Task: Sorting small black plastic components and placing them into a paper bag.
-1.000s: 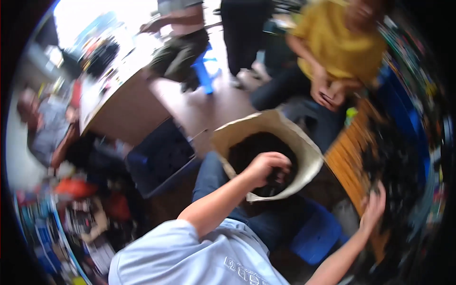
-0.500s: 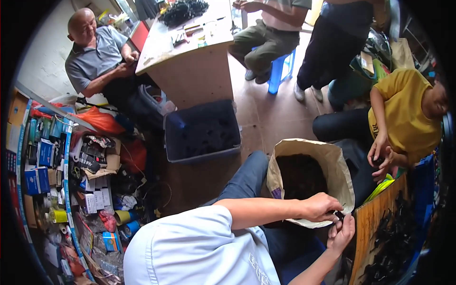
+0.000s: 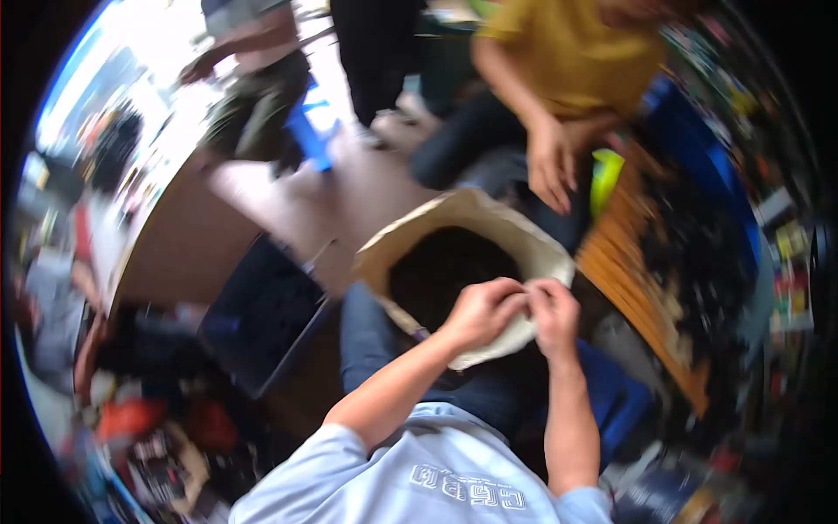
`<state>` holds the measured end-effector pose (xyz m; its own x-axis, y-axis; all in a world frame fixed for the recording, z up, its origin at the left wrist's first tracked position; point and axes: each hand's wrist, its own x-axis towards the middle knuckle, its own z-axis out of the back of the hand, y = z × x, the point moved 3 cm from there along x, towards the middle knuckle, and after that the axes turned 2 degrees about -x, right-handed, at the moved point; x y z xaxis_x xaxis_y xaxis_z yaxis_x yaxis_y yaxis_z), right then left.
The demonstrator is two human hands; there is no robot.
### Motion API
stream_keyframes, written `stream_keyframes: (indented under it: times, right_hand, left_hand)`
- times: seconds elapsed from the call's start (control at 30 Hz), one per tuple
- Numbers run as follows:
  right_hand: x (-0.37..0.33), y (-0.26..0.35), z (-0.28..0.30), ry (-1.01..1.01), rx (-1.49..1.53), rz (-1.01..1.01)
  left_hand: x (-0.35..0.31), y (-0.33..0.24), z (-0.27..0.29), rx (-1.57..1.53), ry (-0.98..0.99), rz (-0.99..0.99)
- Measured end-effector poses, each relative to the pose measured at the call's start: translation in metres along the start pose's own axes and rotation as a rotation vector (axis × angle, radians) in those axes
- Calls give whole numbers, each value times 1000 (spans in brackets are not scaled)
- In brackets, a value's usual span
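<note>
Over the near right rim of a wide-mouthed cream sack (image 3: pixel 471 210), my two hands meet. My left hand (image 3: pixel 483 313) is closed, thumb and fingers pressed together. Touching it at the fingertips, my right hand (image 3: pixel 555 321) is closed in a pinch as well. Whatever lies between the fingers is hidden and too blurred to name. Inside the sack, a mass of dark material (image 3: pixel 445 262) fills the part that shows.
A wooden board (image 3: pixel 642 288) bearing many small black pieces (image 3: pixel 690 253) stands to the right. Across the sack, a co-worker in a yellow shirt (image 3: pixel 572 61) has a hand hanging down. A dark bin (image 3: pixel 262 314) and a table (image 3: pixel 188 231) stand left; a blue stool (image 3: pixel 312 131) is farther off.
The view has swung to the right and blurred. My hands stay together by the sack's rim; the small dark piece between them no longer shows. The yellow-shirted co-worker's hands have moved apart.
</note>
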<state>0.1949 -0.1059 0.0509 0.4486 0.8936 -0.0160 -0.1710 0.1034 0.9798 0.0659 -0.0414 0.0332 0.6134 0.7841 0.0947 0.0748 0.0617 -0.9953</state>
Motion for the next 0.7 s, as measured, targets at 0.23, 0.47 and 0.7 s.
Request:
stream_keyframes:
  times: [0.23, 0.47, 0.7]
  right_hand:
    - [-3, -17, 5, 60, 209, -71]
    - [-15, -11, 7, 37, 222, 51]
    - [-22, -19, 13, 14, 227, 71]
  left_hand:
    - [2, 0, -4, -132, 21, 180]
    - [-5, -14, -20, 46, -85, 46]
    - [-8, -9, -33, 88, -92, -75]
